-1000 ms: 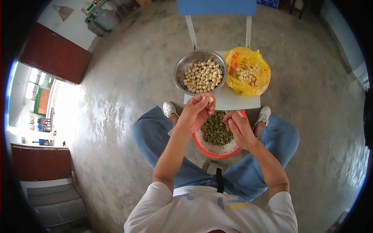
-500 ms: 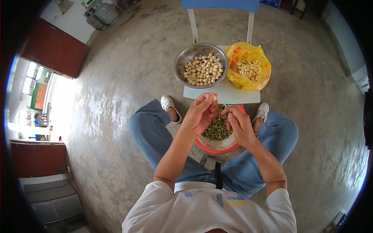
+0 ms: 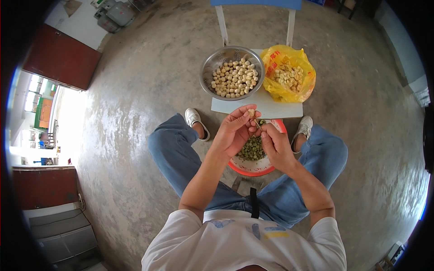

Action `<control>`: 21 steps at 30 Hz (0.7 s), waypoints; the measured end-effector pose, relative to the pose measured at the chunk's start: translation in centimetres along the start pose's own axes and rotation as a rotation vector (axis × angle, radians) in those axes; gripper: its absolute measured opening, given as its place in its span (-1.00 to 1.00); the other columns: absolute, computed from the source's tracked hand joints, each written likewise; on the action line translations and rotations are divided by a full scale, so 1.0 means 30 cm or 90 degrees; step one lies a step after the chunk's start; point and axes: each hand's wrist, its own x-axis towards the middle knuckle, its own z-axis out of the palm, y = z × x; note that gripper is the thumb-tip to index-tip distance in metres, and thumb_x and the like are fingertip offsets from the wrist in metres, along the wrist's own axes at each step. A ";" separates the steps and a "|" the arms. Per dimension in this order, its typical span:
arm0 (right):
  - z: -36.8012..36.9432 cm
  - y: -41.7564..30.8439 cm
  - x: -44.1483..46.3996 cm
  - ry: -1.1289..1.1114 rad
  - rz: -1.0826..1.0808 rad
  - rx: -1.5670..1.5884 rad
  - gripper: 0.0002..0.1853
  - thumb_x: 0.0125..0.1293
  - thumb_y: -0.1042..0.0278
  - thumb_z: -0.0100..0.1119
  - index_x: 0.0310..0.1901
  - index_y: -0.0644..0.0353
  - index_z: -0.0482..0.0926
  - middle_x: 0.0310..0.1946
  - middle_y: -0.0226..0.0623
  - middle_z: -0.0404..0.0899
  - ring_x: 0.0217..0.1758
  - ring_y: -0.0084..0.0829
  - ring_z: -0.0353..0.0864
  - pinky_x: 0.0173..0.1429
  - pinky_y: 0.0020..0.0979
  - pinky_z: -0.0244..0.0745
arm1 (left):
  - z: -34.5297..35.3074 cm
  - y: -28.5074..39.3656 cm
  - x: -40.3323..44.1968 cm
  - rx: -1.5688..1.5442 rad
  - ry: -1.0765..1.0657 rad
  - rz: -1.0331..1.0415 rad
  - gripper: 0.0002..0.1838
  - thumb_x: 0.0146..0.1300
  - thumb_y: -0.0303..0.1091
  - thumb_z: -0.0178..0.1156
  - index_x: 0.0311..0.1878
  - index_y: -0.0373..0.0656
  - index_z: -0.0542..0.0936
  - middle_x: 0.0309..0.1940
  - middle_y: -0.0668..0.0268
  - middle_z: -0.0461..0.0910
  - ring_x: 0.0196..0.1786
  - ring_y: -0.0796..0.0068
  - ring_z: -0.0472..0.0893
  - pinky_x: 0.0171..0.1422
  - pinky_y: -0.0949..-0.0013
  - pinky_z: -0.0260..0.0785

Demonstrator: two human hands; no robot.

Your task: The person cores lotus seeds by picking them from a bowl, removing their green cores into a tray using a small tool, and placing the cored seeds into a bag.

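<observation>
"Head view: what occupies the fingers?"

"The left hand [image 3: 234, 130] pinches a pale round piece [image 3: 252, 113] at its fingertips, apparently to steady it. The right hand [image 3: 279, 147] grips a thin stick [image 3: 258, 125] angled toward it; contact is hard to tell."

"Around them?"

"Below the fingers, a red-rimmed basin [image 3: 251, 174] of green pieces [image 3: 253, 150]. Beyond them, seemingly for easy reach, a chair seat [image 3: 275, 109] bears a colander [image 3: 206, 71] of pale balls [image 3: 234, 78] and a yellow bag [image 3: 289, 96]."

"Lettering?"

"Red characters mark the bag, illegible here; no brand is readable."
</observation>
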 end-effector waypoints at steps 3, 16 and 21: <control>-0.003 0.000 0.001 0.017 0.013 -0.013 -0.93 0.35 0.51 -0.11 -0.23 0.31 0.37 -0.55 -0.12 0.46 -0.59 -0.33 0.46 -0.46 -0.38 0.32 | -0.004 -0.009 0.002 -0.009 -0.014 -0.003 -0.76 0.31 -0.43 0.06 0.02 -0.25 0.44 -0.13 0.21 0.54 -0.28 0.59 0.50 -0.17 0.51 0.42; -0.017 0.006 0.006 0.032 -0.005 -0.047 -0.98 0.31 0.56 -0.09 -0.27 0.31 0.35 -0.57 -0.01 0.38 -0.55 0.01 0.42 -0.47 -0.33 0.31 | -0.007 -0.041 0.015 0.014 -0.012 0.006 -0.84 0.31 -0.42 0.09 -0.08 -0.22 0.50 -0.17 0.21 0.57 -0.34 0.65 0.49 -0.23 0.59 0.39; -0.014 0.001 0.007 0.034 -0.008 -0.051 -0.98 0.30 0.58 -0.09 -0.27 0.31 0.35 -0.55 -0.01 0.43 -0.52 0.00 0.47 -0.45 -0.33 0.34 | 0.001 -0.045 0.014 0.039 0.000 0.027 -0.83 0.30 -0.44 0.09 -0.07 -0.23 0.50 -0.22 0.21 0.58 -0.36 0.64 0.49 -0.26 0.58 0.38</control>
